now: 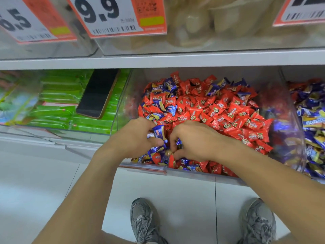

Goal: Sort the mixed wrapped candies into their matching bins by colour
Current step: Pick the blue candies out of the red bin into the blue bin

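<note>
Both hands were down in the front of the clear middle bin point(121, 95), the one mostly full of red candies point(228, 110) with blue candies point(168, 85) mixed through the pile. The left hand point(135, 136) had its grip curled around a small bunch of blue ones point(158, 132), a couple sticking out above the thumb. The right hand point(195, 140) was right beside it, fingers curled down into the heap, pinching at a blue wrapper point(179, 143), though how much it really had I couldn't tell. The bin to the right point(313, 120) held mostly blue and gold wrappers. Over on the left, a phone point(98, 92) lay tilted on top of green packets point(58, 95). Price tags point(109, 14) hung from the shelf above, and grey sneakers point(142, 221) showed on the floor below.
</note>
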Motion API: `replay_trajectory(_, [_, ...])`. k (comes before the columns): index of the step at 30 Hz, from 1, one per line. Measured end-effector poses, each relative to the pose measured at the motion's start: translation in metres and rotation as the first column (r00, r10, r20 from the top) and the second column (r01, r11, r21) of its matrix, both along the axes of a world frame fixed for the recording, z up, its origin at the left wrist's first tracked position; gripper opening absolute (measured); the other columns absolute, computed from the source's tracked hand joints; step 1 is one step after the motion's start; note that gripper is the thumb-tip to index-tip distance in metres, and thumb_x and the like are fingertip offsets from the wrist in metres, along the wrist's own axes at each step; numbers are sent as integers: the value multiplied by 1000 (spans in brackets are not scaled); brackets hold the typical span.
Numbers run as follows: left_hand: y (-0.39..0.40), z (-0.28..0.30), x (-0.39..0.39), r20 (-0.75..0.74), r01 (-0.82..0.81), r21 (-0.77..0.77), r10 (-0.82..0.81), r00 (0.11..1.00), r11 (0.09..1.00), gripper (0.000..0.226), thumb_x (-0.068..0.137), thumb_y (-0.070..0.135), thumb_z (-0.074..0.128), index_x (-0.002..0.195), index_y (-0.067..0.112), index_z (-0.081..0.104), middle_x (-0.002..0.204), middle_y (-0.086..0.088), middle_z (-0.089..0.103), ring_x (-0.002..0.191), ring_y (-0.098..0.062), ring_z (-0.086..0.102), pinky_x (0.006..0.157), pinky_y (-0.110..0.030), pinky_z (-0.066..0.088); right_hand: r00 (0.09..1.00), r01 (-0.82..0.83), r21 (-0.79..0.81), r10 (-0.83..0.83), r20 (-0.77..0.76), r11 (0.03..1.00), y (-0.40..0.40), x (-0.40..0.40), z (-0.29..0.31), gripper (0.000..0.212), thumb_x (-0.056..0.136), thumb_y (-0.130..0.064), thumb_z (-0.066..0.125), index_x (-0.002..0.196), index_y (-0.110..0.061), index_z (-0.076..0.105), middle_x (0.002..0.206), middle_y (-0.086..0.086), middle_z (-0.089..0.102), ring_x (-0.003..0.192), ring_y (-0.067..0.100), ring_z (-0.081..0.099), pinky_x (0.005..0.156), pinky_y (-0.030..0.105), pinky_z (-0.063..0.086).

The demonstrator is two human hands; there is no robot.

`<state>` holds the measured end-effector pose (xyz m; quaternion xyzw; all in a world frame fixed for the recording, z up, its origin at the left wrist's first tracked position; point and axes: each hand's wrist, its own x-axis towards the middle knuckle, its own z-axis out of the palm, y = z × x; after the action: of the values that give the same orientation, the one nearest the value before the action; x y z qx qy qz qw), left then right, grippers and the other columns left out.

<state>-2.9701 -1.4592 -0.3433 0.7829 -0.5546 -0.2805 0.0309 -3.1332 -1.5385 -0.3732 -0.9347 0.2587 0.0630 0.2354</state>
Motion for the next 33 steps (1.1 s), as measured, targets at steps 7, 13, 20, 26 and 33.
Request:
replay_trajectory(7, [-4,-7,6,-92,-59,-13,58,994,998,50,89,44,66,126,11,58,124,-6,62,104,-29,64,84,-37,52,995,83,139,-91,52,987,-10,-17,19,15,80,-37,81,82,-27,70,86,-13,68,89,6,57,83,33,48])
replay_trajectory(13, [-4,-3,-2,-258,-127,-41,112,960,991,43,91,41,65,123,12,59,117,-6,65,61,-10,70,72,-36,59,968,183,258,-219,119,949,-24,-34,27,29,83,-27,79,109,-35,69,87,-18,70,84,-3,63,82,23,48])
replay_trajectory(20, [-8,11,-33,-590,-393,-170,226,775,904,23,97,32,58,97,9,61,81,-1,64,50,-10,60,62,-24,48,863,272,338,-384,328,901,-20,-56,39,9,91,-34,68,96,-31,74,71,-20,68,62,-2,60,63,15,43])
replay_trajectory(26, [-18,23,-107,-744,-471,-348,67,665,811,14,100,17,51,102,9,63,73,-4,69,53,-13,60,54,-26,51,612,440,493,-652,447,751,-4,-90,57,21,97,-39,57,87,-20,56,52,-4,61,43,11,50,47,28,40])
replay_trajectory(33, [-42,41,-184,-487,-259,-584,-77,870,769,10,97,22,55,99,12,58,83,-5,65,69,-22,61,64,-32,43,392,453,639,-783,483,621,4,-174,84,19,96,-29,63,96,-11,56,60,10,68,41,25,53,50,36,44])
